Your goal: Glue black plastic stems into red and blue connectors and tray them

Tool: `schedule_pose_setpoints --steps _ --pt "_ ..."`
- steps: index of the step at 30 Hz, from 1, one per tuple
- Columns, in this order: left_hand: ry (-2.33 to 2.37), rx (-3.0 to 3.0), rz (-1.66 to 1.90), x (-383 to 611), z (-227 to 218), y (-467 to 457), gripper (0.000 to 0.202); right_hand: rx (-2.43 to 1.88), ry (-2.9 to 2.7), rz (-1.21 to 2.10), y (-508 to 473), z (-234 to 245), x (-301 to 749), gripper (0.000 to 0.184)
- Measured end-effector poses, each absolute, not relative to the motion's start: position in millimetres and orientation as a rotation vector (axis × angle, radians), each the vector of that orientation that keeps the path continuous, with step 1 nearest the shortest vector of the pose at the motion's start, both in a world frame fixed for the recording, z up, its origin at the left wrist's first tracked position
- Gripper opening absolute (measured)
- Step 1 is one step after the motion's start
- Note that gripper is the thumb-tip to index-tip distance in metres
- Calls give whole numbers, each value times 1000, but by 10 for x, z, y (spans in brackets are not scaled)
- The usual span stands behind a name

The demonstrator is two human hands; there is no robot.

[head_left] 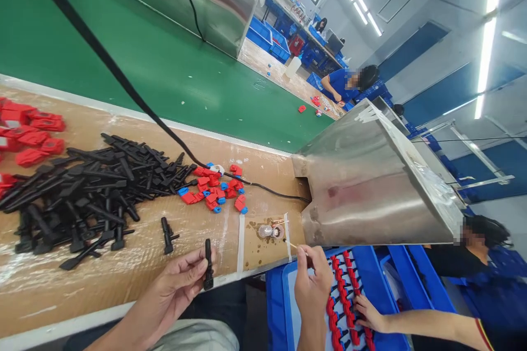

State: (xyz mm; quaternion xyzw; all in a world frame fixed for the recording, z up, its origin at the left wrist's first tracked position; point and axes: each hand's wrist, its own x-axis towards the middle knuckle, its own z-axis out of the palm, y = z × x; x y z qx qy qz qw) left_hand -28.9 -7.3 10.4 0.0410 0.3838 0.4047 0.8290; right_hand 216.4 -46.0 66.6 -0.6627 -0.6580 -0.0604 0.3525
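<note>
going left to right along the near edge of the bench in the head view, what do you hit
pile of black parts → left hand holding a black part → small clear cup → right hand holding a thin stick → blue tray

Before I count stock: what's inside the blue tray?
Rows of red-and-black parts lie in the blue tray. A co-worker's hand rests on them; the right hand covers the tray's near part.
</note>
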Motion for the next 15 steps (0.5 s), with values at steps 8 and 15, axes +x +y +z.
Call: schedule_pose_setpoints --steps 8,15 --pt "750 120 867 -207 -270 -210 44 -1758 -1890 -245 -195 311 2334 39" --pt "747 107 871 -229 -376 -264 40 -1863 -1887 -288 -164 119 2391 43"
